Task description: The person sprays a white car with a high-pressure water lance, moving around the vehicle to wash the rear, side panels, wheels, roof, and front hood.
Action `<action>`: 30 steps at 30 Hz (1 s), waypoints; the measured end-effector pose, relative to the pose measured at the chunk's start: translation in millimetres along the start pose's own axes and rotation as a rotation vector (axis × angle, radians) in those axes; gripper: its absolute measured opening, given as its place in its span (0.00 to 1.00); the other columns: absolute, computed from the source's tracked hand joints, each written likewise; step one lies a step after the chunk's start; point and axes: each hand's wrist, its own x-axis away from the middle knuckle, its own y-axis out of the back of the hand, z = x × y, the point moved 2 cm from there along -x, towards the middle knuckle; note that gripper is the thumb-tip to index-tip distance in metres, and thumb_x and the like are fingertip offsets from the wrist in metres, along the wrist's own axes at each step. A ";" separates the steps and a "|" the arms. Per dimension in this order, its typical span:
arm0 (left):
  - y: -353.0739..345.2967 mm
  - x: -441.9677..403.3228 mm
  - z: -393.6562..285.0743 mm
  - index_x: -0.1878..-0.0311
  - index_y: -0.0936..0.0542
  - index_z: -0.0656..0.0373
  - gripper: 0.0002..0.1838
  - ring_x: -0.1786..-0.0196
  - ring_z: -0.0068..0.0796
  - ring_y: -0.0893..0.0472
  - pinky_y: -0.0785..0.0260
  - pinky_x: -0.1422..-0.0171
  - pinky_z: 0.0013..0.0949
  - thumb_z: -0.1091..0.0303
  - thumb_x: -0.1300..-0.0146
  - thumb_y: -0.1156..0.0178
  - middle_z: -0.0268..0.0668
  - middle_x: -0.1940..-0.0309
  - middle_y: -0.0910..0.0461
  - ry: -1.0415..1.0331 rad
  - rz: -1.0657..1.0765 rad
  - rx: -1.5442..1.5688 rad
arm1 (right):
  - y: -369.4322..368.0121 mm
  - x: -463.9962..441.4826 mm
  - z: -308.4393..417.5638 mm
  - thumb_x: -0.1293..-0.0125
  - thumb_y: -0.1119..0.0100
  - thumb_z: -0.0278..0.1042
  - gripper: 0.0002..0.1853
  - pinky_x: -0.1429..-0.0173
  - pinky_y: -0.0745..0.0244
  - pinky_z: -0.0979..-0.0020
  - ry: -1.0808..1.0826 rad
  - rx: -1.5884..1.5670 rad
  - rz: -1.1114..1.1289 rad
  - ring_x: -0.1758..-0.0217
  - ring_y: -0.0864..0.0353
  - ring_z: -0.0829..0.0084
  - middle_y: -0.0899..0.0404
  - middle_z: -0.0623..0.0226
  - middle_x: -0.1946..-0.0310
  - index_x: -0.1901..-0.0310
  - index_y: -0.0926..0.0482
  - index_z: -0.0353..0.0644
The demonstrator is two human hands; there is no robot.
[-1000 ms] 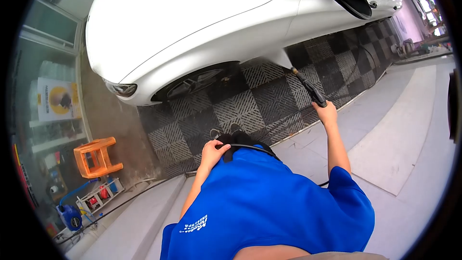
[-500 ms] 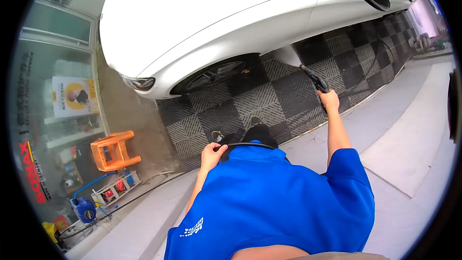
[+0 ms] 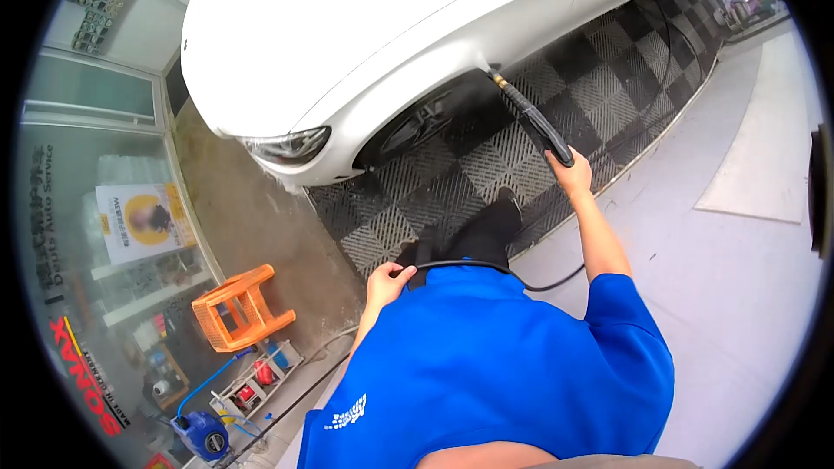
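Observation:
My right hand (image 3: 571,175) is closed round the grip of a black spray gun (image 3: 540,123), held out in front of me to the right. Its brass-coloured tip points at the white car's (image 3: 382,26) fender, just above the front wheel (image 3: 417,126), and spray shows there. At my waist, my left hand (image 3: 388,280) is closed on a black hose (image 3: 460,263), which runs across my front and curves off to the right.
An orange stool (image 3: 246,308) stands at the left, near a rack with red items (image 3: 258,376) and a blue hose reel (image 3: 201,435). Behind them is a glass wall with a poster (image 3: 146,220). Checkered grating (image 3: 452,187) lies beside the car. A raised pale floor is at the right.
The spray gun has swung up and left, from below the car's side to the fender above the front wheel. The view has shifted toward the car's front. My left hand keeps the hose at my waist.

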 end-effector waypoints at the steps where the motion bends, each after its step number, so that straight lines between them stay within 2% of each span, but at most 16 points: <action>1: 12.7 6.7 0.4 0.64 0.16 0.63 0.22 0.64 0.35 0.16 0.27 0.56 0.37 0.50 0.46 0.29 0.44 0.70 0.16 0.021 0.015 0.008 | -2.2 20.9 3.5 0.46 0.32 0.57 0.19 0.59 0.26 0.58 0.009 -0.024 0.015 0.64 0.18 0.52 0.18 0.57 0.74 0.66 0.18 0.48; 3: 29.4 8.0 19.0 0.64 0.16 0.63 0.22 0.63 0.35 0.16 0.27 0.56 0.36 0.50 0.46 0.29 0.44 0.70 0.16 -0.007 0.038 -0.009 | -6.3 50.9 12.4 0.46 0.31 0.56 0.19 0.59 0.26 0.59 0.005 -0.056 0.007 0.65 0.18 0.52 0.19 0.57 0.74 0.67 0.18 0.48; 9: 46.2 9.8 43.3 0.63 0.17 0.63 0.22 0.63 0.35 0.17 0.27 0.56 0.36 0.50 0.45 0.30 0.44 0.69 0.16 -0.085 0.082 -0.021 | -4.4 99.2 -6.5 0.43 0.37 0.59 0.21 0.58 0.25 0.53 -0.221 0.294 -0.024 0.61 0.18 0.49 0.17 0.55 0.69 0.67 0.20 0.48; 14: 44.1 5.3 50.3 0.62 0.17 0.63 0.23 0.63 0.36 0.16 0.26 0.56 0.37 0.49 0.44 0.31 0.44 0.69 0.16 -0.112 0.025 -0.002 | 5.1 116.3 11.9 0.45 0.35 0.58 0.20 0.57 0.25 0.54 -0.192 0.284 0.019 0.61 0.18 0.49 0.17 0.54 0.71 0.67 0.20 0.47; 17: 45.2 15.3 60.2 0.62 0.17 0.63 0.23 0.63 0.36 0.16 0.27 0.56 0.37 0.48 0.43 0.31 0.44 0.69 0.16 -0.094 0.029 -0.022 | 2.2 114.4 14.4 0.45 0.34 0.60 0.21 0.58 0.26 0.55 -0.057 0.139 -0.071 0.62 0.18 0.47 0.18 0.53 0.71 0.64 0.18 0.49; 20: 39.7 20.6 61.8 0.62 0.17 0.63 0.24 0.63 0.34 0.17 0.27 0.56 0.36 0.47 0.43 0.32 0.44 0.69 0.16 -0.048 0.054 0.057 | -4.5 93.7 -7.2 0.44 0.36 0.57 0.20 0.53 0.25 0.57 -0.220 0.172 0.027 0.56 0.18 0.50 0.16 0.53 0.64 0.59 0.16 0.50; 21: 38.4 20.7 60.1 0.62 0.17 0.64 0.25 0.64 0.31 0.18 0.28 0.57 0.35 0.47 0.43 0.32 0.43 0.70 0.16 -0.070 0.029 0.054 | -5.0 85.2 -14.1 0.44 0.36 0.57 0.20 0.53 0.25 0.57 -0.208 0.171 0.028 0.56 0.18 0.50 0.16 0.53 0.64 0.59 0.16 0.50; 23: 34.5 19.8 63.7 0.62 0.18 0.64 0.25 0.64 0.31 0.18 0.28 0.57 0.35 0.46 0.42 0.32 0.43 0.70 0.16 -0.063 0.015 0.059 | -5.3 69.9 -24.2 0.43 0.39 0.55 0.19 0.51 0.25 0.56 -0.308 0.397 0.081 0.55 0.17 0.51 0.16 0.54 0.62 0.58 0.17 0.50; 28: 29.3 25.1 76.1 0.61 0.17 0.64 0.25 0.63 0.32 0.18 0.28 0.56 0.35 0.46 0.42 0.33 0.43 0.69 0.16 0.031 0.054 0.081 | -9.7 76.9 -22.4 0.42 0.40 0.55 0.19 0.52 0.25 0.55 -0.207 0.276 0.057 0.55 0.18 0.49 0.17 0.52 0.63 0.59 0.18 0.49; 30: 30.1 28.7 75.5 0.61 0.17 0.64 0.25 0.63 0.31 0.18 0.28 0.56 0.35 0.46 0.42 0.32 0.43 0.69 0.16 0.014 0.015 0.096 | -25.9 82.8 -20.4 0.42 0.40 0.54 0.17 0.57 0.27 0.52 -0.087 0.167 -0.062 0.61 0.19 0.46 0.18 0.53 0.71 0.65 0.21 0.48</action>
